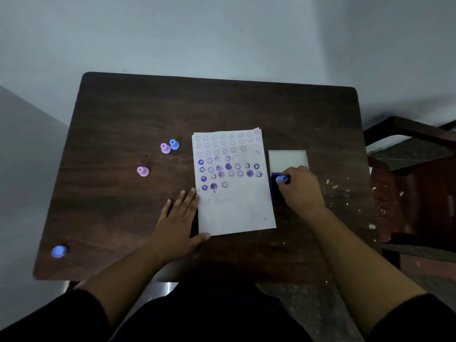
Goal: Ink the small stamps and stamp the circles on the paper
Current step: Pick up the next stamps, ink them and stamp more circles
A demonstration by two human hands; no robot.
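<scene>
A white paper (234,208) with rows of printed circles lies mid-table; several circles carry purple stamp marks. My left hand (180,220) lies flat, fingers spread, on the paper's lower left edge. My right hand (301,191) grips a small blue stamp (281,179) and holds it over the purple ink pad (274,187), just right of the paper; most of the pad is hidden by the hand. The pad's open white lid (287,159) lies behind it.
Two pink stamps (165,148) (142,171) and a blue stamp (174,144) stand left of the paper. Another blue stamp (58,251) sits at the dark wooden table's (123,107) front left corner. A wooden chair (414,183) stands to the right. White flecks dot the table's right side.
</scene>
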